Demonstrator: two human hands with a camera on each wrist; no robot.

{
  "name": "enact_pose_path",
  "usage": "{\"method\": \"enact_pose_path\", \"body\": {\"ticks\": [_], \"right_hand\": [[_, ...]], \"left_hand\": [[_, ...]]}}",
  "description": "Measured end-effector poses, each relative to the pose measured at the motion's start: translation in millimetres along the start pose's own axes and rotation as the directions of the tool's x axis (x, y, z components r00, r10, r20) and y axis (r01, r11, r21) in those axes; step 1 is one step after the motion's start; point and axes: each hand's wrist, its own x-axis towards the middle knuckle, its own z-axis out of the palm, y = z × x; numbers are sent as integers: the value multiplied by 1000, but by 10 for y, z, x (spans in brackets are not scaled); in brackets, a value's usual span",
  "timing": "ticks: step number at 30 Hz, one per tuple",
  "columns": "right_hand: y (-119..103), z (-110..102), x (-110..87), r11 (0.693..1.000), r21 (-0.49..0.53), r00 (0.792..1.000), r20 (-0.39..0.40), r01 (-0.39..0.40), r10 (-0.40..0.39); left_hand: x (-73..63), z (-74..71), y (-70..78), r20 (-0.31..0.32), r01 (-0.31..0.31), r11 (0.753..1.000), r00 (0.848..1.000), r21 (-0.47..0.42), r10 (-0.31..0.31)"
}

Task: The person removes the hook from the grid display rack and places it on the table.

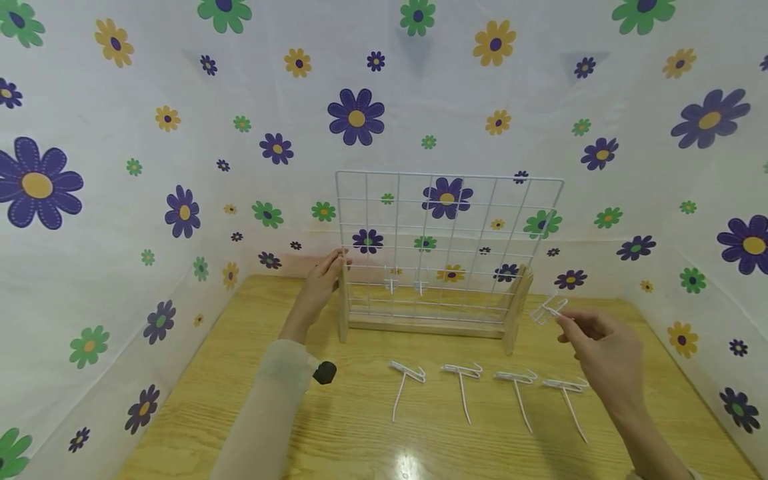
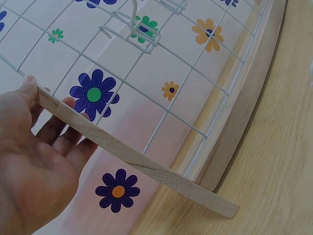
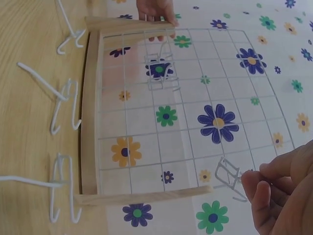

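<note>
A white wire grid panel (image 1: 450,176) stands upright in a wooden stand (image 1: 426,329). My left hand (image 1: 318,290) grips the top of the stand's left side post (image 2: 132,155), thumb on one side and fingers behind. Between thumb and fingertips, my right hand (image 1: 609,353) pinches a white wire hook (image 1: 547,311), held in the air just right of the stand and apart from the grid. Two similar hooks (image 1: 391,283) hang side by side on the lower left part of the grid.
Several white wire hooks (image 1: 462,371) lie in a row on the wooden table (image 1: 336,427) in front of the stand. A flower-printed white sheet (image 1: 384,87) encloses the back and sides. A small black object (image 1: 325,373) sits at my left cuff.
</note>
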Motion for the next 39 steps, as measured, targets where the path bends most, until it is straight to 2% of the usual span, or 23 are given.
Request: {"method": "enact_pose_path", "body": {"ticks": [7, 15, 19, 23, 30, 39], "right_hand": [[95, -105, -93, 999, -15, 999, -6, -35, 35], [189, -170, -196, 998, -10, 998, -3, -64, 64], [233, -172, -249, 996, -25, 996, -4, -87, 87], [285, -162, -300, 993, -38, 994, 3, -108, 109], [347, -130, -407, 987, -35, 988, 22, -155, 156], [465, -110, -534, 968, -87, 967, 73, -237, 244]], "left_hand": [[0, 1, 20, 8, 18, 1000, 1000, -19, -18], [-136, 38, 272, 21, 31, 999, 999, -20, -30], [-151, 48, 294, 22, 33, 999, 999, -19, -33], [-140, 40, 276, 29, 30, 999, 999, -28, -29], [-10, 12, 9, 4, -10, 1000, 1000, 6, 10], [-23, 28, 25, -3, -13, 1000, 1000, 12, 13]]}}
